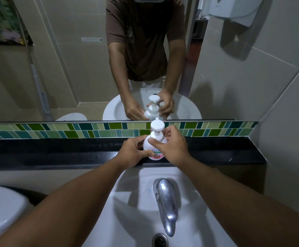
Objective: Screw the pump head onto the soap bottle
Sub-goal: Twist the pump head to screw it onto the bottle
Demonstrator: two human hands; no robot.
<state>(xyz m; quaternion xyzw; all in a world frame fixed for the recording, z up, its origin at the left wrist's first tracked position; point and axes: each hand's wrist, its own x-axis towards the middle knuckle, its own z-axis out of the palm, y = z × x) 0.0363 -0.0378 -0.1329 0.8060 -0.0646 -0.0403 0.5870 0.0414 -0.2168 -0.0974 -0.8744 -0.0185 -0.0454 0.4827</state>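
Well, the biggest thing in front of this person is the wall mirror (74,59), which shows the same two hands and bottle from the far side. Below it runs a strip of green mosaic tile (56,130), then the black stone bench (56,152), a narrow ledge along the wall, with the white basin (136,202) and its chrome tap (165,202) set against the ledge's front edge. A white dispenser (234,9) hangs on the tiled wall at upper right.

The soap bottle (154,148) stands upright on the bench, near the middle of its length and just behind the basin. The left hand (134,152) is wrapped around the bottle's lower body, thumb across the label, which looks meant to keep the bottle from spinning. The right hand (171,147) is closed on the collar below the pump head (157,126), thumb in front and fingers behind, a grip suited to twisting.

The pump head sits straight on the neck, and no gap shows, so I judge the threading is under way or nearly finished; how tight it is cannot be told.
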